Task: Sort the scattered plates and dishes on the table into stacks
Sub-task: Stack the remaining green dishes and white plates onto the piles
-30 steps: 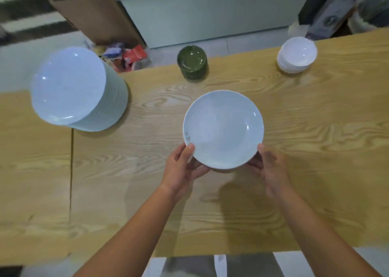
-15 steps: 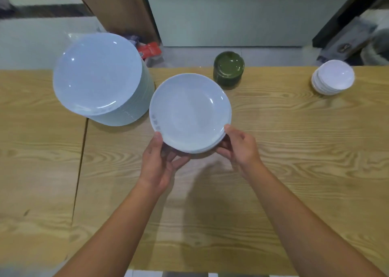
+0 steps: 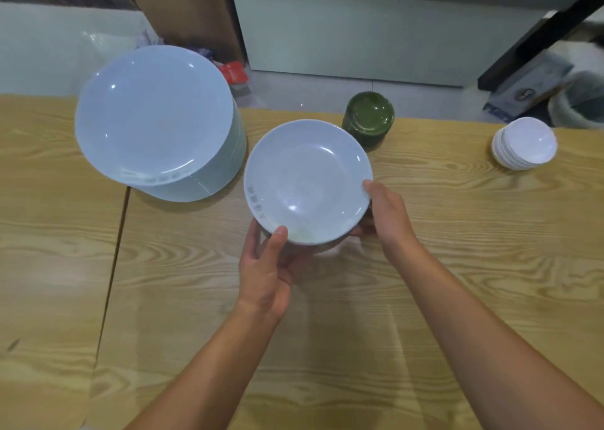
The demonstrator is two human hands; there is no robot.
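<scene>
Both hands hold one pale blue plate (image 3: 307, 181) above the wooden table (image 3: 457, 233): the left hand (image 3: 266, 266) grasps its near rim with the thumb on top, and the right hand (image 3: 387, 215) grasps its right edge. This plate is just beside the tall stack of pale blue plates (image 3: 157, 119), and I judge it belongs there. To do it well, lift it higher than the stack, keep it level, center it, and lower it gently. Stacked green dishes (image 3: 368, 116) and white bowls (image 3: 526, 144) stand farther away.
</scene>
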